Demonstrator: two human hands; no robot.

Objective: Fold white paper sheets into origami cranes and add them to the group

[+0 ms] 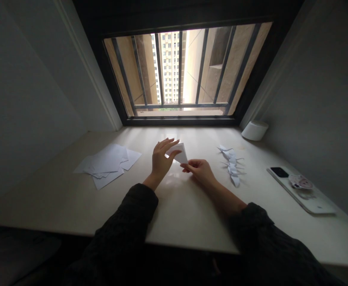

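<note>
Paper (183, 157), folded, one: left hand (162, 158) holding, right hand (201, 171) pinching lower corner. From it: sheets (106, 159), piled, nine o'clock; paper figures (232, 162), row, three o'clock; phone (302, 195), four o'clock.

The person's left arm (127, 216) reaches forward and inward; the left hand (161, 159) arches, fingers extended above a thumb pointing toward the right. The right forearm (226, 195) slants in from the other side, the right hand (200, 170) slightly lower, fingers curled, thumb pressed in a pinch.
</note>
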